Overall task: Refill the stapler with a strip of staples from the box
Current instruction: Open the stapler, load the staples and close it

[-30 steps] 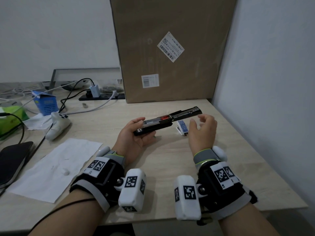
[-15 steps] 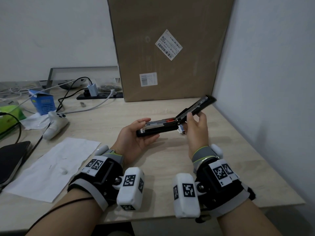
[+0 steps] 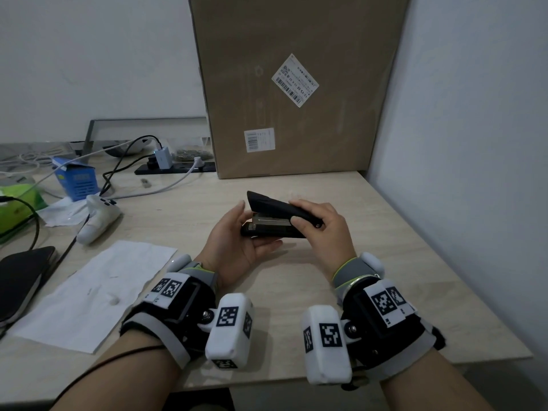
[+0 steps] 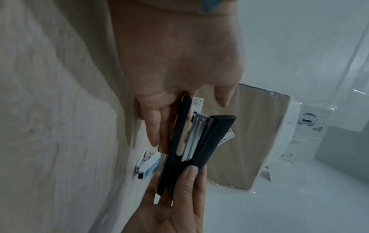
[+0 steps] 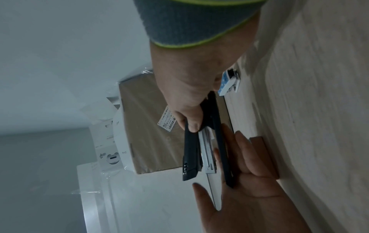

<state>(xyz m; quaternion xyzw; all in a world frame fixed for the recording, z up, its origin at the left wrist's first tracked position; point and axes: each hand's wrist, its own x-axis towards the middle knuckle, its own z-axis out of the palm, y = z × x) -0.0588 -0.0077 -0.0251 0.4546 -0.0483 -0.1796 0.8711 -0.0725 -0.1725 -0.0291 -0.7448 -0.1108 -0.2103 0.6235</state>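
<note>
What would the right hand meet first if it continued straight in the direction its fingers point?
Probably the left hand: the right hand points leftward along the stapler it grips, and the left hand's fingers cup the far end. Depth is unclear.

- The room was lit softly and evenly; the head view was rendered sharp, bowed at its edges.
- Faint shadows were cast beneath both wrists.
- Both wrist views were dimmed, bluish and smeared by blur.

The counter is light wood. On it lie a white paper sheet, a big brown cardboard box at the back, a small blue box, a white controller, a black power strip and the little staple box.
</note>
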